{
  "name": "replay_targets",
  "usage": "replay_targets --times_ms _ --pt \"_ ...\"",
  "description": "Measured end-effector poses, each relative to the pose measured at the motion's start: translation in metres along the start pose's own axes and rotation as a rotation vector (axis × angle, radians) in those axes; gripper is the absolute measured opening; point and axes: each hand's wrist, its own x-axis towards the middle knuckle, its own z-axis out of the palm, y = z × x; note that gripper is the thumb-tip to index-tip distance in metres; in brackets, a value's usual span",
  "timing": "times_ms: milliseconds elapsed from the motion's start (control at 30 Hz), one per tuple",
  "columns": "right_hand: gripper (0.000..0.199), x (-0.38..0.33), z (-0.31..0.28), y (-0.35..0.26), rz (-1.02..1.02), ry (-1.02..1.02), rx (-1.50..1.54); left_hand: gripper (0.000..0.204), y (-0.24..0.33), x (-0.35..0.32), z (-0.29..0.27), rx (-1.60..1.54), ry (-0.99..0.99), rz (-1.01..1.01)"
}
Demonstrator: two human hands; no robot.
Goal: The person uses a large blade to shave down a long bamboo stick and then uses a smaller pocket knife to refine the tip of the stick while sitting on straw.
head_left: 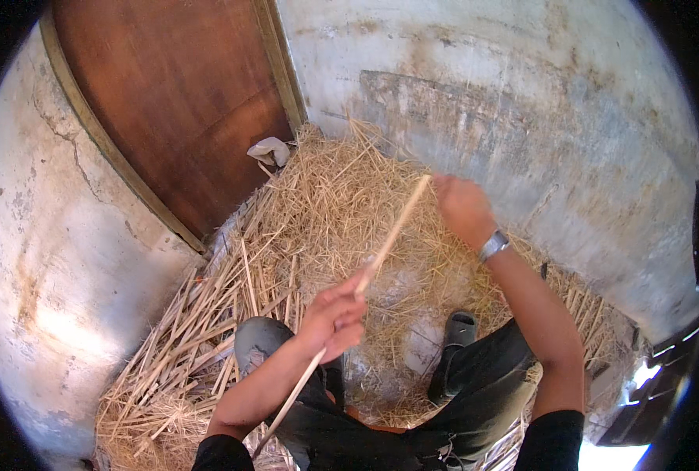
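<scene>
A long pale stalk (396, 229) slants across the middle, from beside my right hand down to my left thigh. My left hand (334, 320) is closed around it partway along, fingers wrapped over the shaft. Just to the right of the stalk's upper end is my right hand (465, 210), its fingers curled in and slightly blurred. Whatever those fingers pinch, if anything, is hidden. A metal-banded watch (494, 245) sits on my right wrist.
Loose straw shavings (342, 184) are heaped against the wall and the brown door (169, 94). Several long stalks (185, 337) lie piled at my left. A pale crumpled bag (269, 151) is by the door. My sandalled foot (459, 330) rests on the littered floor.
</scene>
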Motion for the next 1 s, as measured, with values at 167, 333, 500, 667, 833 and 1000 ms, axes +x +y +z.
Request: replay_targets --times_ms 167,333,500,667,833,1000 --pt "0.049 0.011 -0.02 0.024 0.325 -0.027 -0.042 0.052 0.003 -0.011 -0.009 0.012 -0.087 0.051" --pt "0.047 0.007 -0.044 -0.01 0.366 -0.02 0.436 0.05 0.008 -0.011 -0.014 -0.015 -0.108 0.039" --pt "0.027 -0.002 -0.055 -0.055 0.122 0.29 0.593 0.051 0.005 -0.01 -0.013 -0.038 -0.129 0.006" --pt "0.026 -0.004 -0.045 -0.058 -0.075 0.419 0.509 0.051 -0.001 -0.006 -0.014 -0.058 -0.214 -0.058" --pt "0.023 -0.009 -0.047 -0.061 -0.069 0.386 0.408 0.051 0.001 -0.009 -0.012 0.005 -0.247 -0.026" --pt "0.026 -0.049 -0.045 -0.099 -0.466 0.207 0.501 0.05 0.001 -0.004 -0.004 0.004 -0.12 0.0"
